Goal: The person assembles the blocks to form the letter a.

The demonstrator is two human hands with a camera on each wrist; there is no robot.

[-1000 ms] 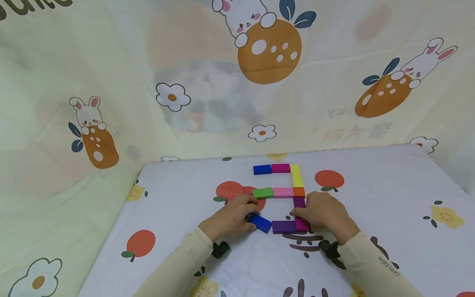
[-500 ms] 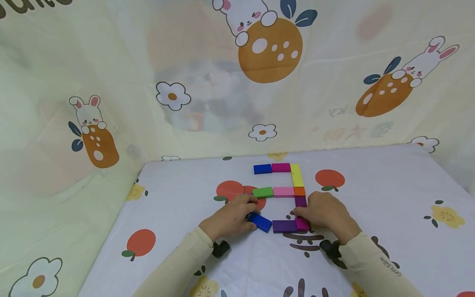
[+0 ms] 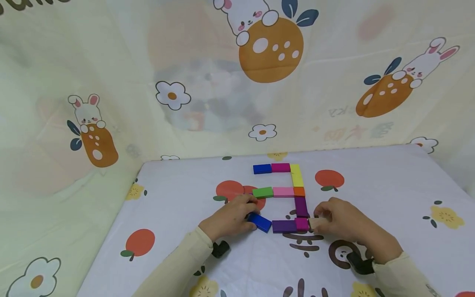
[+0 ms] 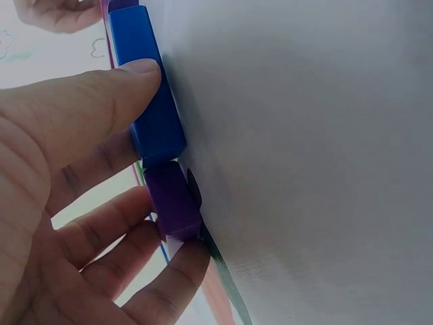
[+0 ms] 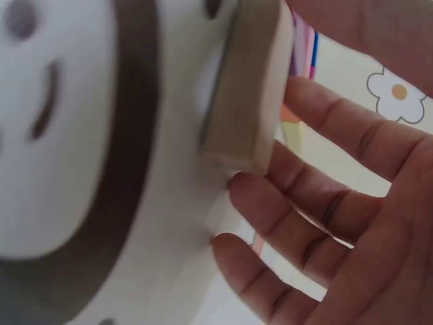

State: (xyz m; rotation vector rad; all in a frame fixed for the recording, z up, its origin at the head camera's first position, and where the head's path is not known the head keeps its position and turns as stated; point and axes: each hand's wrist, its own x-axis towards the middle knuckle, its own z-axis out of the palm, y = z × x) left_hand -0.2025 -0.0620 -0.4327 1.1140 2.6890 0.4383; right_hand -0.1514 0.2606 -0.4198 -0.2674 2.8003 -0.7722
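Observation:
My left hand [image 3: 229, 218] holds a blue block [image 3: 260, 223] at a slant, its near end close to a dark purple block [image 3: 284, 226]. In the left wrist view the thumb lies on the blue block, and a second purple block [image 4: 174, 200], hidden in the head view, sits among the other fingers. My right hand [image 3: 345, 222] pinches a plain wooden block [image 3: 316, 223] right beside the magenta block [image 3: 302, 224]. Close up, the right wrist view shows that wooden block [image 5: 249, 88] against the fingertips. A purple block [image 3: 301, 206] stretches up from the magenta one.
An orange block [image 3: 299, 191] and a yellow block [image 3: 297, 175] continue the right-hand column. Pink [image 3: 283, 192] and green [image 3: 262, 192] blocks form a middle row; magenta [image 3: 281, 168] and blue [image 3: 262, 169] ones form the far row. A printed cloth [image 3: 378, 185] covers the table.
My right hand has moved right and slightly nearer, away from the purple block in the column, which now shows fully. The wooden block has come into view in its fingers. My left hand stays put.

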